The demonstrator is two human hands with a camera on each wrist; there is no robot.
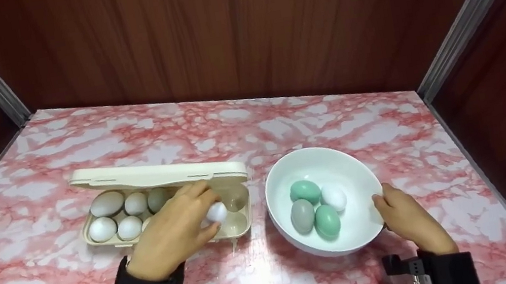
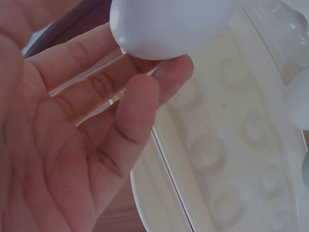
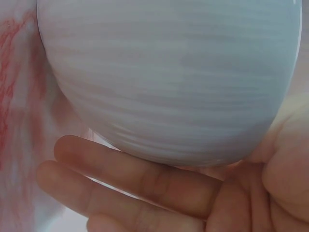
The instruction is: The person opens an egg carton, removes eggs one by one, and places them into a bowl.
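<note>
On a pink-and-white marbled surface [image 1: 238, 113], walled in by dark wood panels, sit an open cream egg carton [image 1: 164, 198] at left and a white bowl [image 1: 289, 177] at right, just beside each other. A person's left hand [image 1: 173, 235] reaches over the carton's right end, its fingers [image 2: 137, 104] curled to pinch a white egg [image 1: 217, 212] by the fingertips, so the egg hangs just above the carton's cups near two that appear empty; whether it touches the carton is hard to tell. Five pale eggs [image 1: 118, 213] already fill the left cups, and the carton's lid stands tilted open at the back, leaving the cups reachable. The right hand [image 1: 407, 219] grips the bowl's near right rim, its fingers [image 3: 145, 179] laid close together under the curved outer wall and the thumb at the edge, likely steadying the bowl. Inside the bowl lie four eggs: two green eggs [image 1: 316, 206], one grey egg [image 1: 302, 216] and one white [image 1: 333, 197], touching one another.
</note>
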